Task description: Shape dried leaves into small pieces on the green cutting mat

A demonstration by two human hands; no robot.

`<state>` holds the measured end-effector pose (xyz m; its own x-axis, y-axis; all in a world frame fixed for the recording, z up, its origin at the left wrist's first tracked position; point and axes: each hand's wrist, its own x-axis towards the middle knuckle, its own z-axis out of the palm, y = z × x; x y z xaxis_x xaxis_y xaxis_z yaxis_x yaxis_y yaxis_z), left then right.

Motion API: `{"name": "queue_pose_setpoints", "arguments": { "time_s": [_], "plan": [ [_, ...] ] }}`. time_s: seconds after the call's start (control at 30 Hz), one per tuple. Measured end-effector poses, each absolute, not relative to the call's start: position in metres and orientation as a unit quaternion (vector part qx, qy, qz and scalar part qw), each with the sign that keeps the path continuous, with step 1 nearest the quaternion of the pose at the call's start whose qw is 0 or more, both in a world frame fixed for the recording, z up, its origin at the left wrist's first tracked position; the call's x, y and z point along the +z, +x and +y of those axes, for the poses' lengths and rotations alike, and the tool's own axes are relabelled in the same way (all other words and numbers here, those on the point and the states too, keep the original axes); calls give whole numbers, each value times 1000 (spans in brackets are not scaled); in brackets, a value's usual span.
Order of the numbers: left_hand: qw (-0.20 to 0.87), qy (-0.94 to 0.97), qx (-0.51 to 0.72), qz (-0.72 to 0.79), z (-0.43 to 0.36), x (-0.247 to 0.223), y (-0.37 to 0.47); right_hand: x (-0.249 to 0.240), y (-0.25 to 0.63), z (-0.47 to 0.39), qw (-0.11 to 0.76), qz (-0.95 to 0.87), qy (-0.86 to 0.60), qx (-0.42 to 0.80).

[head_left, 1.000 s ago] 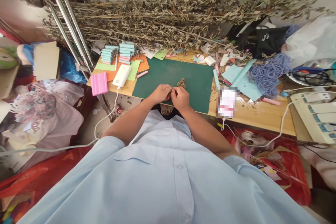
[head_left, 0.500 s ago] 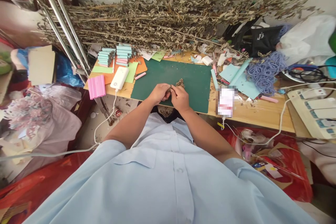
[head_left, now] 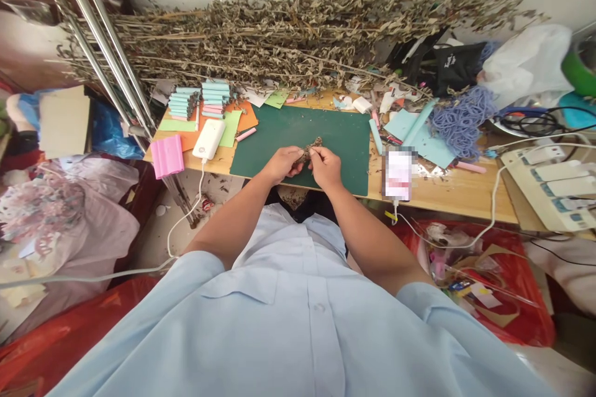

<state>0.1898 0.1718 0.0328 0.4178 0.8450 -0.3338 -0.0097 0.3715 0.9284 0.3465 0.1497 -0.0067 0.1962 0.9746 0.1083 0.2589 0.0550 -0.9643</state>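
Note:
Over the front edge of a dark green cutting mat (head_left: 261,136), both my hands pinch a small clump of dried leaves (head_left: 307,152). My left hand (head_left: 282,164) is closed on the clump's left side. The fingers of my right hand (head_left: 326,167) are closed on its right side, a short gap away. More brown dried leaf (head_left: 318,142) shows just beyond my right fingertips; whether it joins the clump I cannot tell. To the mat's left lie stacked blue and pink paper rolls (head_left: 216,98) with dark ends.
Long dried leafy stalks (head_left: 279,37) span the back of the table. A white power bank (head_left: 209,139) and folded pink paper (head_left: 167,156) lie left. On the right are a cabled phone (head_left: 398,175), blue paper (head_left: 431,149), purple yarn (head_left: 463,119) and a power strip (head_left: 549,186).
My hands have moved slightly apart, and more of the dried leaf clump shows between them. The whole view has shifted a little.

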Motion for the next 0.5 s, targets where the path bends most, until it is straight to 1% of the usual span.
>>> {"name": "queue_pose_setpoints", "arguments": {
  "time_s": [0.17,0.3,0.5],
  "plan": [
    [697,436,321,470,175,31,191,-9,343,148,531,-530,-572,332],
    [695,420,346,470,176,31,192,-11,342,146,534,-564,-553,302],
    [676,403,385,482,174,30,195,-17,340,144,518,-559,-548,343]
  ]
}}
